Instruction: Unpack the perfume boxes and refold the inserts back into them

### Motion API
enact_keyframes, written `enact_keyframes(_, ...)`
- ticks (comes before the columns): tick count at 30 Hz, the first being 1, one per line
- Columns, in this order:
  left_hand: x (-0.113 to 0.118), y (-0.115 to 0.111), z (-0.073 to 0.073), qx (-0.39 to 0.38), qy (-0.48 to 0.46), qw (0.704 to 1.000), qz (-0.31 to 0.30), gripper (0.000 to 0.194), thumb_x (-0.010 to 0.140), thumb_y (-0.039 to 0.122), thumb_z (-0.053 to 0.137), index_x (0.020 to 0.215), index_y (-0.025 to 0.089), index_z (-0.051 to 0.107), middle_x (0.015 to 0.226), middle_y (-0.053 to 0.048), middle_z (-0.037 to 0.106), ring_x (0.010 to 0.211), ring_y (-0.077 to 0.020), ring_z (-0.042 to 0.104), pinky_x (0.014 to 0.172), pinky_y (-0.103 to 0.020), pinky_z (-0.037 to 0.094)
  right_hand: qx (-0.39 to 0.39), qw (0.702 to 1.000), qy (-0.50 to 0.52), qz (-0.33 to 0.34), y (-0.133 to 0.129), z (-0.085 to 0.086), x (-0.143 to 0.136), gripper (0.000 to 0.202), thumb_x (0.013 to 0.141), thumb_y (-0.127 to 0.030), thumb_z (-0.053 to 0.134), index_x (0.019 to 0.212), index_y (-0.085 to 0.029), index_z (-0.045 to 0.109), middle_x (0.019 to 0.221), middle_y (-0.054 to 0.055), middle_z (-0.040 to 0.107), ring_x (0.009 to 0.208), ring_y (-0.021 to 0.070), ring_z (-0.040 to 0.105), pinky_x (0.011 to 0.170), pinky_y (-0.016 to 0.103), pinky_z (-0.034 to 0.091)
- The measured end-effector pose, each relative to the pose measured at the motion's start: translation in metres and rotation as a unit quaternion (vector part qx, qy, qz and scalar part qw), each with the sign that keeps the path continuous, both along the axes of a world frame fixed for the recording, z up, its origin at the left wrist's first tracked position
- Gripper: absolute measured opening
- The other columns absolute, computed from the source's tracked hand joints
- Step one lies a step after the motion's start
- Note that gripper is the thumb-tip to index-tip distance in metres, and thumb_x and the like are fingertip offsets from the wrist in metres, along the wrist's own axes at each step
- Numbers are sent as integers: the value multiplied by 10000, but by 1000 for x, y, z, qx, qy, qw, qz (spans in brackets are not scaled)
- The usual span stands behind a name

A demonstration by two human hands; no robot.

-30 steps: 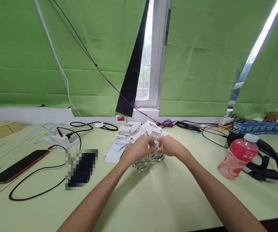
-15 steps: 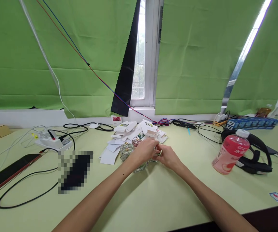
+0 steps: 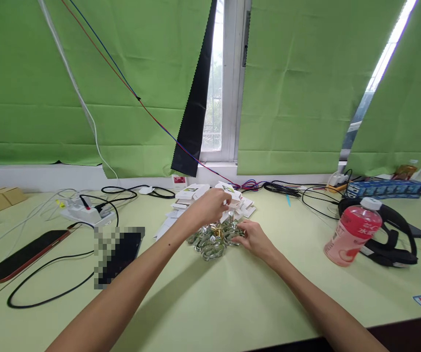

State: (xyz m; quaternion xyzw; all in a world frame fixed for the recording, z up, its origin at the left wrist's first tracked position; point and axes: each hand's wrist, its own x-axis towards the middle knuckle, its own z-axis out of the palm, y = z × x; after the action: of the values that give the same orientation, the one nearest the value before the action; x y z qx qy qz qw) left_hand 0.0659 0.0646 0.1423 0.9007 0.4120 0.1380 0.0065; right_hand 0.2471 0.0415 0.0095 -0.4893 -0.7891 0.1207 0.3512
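Observation:
Several small clear glass bottles (image 3: 213, 248) with greenish contents stand in a cluster on the pale green table (image 3: 210, 303). My left hand (image 3: 213, 205) is raised above the back of the cluster, its fingers pinched together over a small silvery piece; what it grips is too small to make out. At the cluster's right side my right hand (image 3: 251, 236) has thumb and fingers around a glass bottle (image 3: 235, 236). White small cardboard boxes (image 3: 192, 191) and flattened white cartons lie heaped behind the bottles, partly hidden by my left hand.
On the right are a pink drink bottle (image 3: 353, 232), a black headset (image 3: 397, 244) and blue boxes (image 3: 386, 188). To the left lie a phone (image 3: 23, 254), a partly pixelated dark device (image 3: 124, 254), a power strip (image 3: 86, 212) and looping cables (image 3: 16, 293).
My left hand has lifted up and away from my right hand, uncovering the bottles. My right hand stays near the cluster's right side. The view has shifted slightly.

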Motion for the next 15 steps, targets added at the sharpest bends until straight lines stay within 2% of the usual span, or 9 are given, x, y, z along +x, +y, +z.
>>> enact_keyframes(3,-13,2,-18,-15,21,999,35,194,809,87,563,830,171,736,848,-101,674,815,-231,638,705,-292,426,-4,1000,5,2,-1,0,-1,181,770,-174,771,678,-160,615,728,-3,528,624,133,477,607,242,361)
enact_keyframes(7,-18,2,-45,-21,20,998,56,189,802,102,597,884,172,751,910,-119,678,827,-239,652,707,-298,438,-12,1000,8,-1,-2,0,-1,186,761,-166,773,663,-158,616,726,2,531,626,136,485,596,243,363)
enact_keyframes(12,1,-8,-47,-16,-9,999,29,212,879,342,602,876,180,739,949,-106,668,852,-236,643,707,-303,442,-15,1000,15,7,-1,-2,0,68,772,-165,761,810,-160,704,776,16,574,641,141,513,620,251,389)
enact_keyframes(15,13,-9,-51,-21,-18,999,15,188,871,329,617,869,183,736,941,-88,677,837,-221,639,696,-291,439,-19,1000,17,12,-1,-2,-1,142,778,-146,748,916,-172,727,793,16,585,644,142,523,639,255,400)
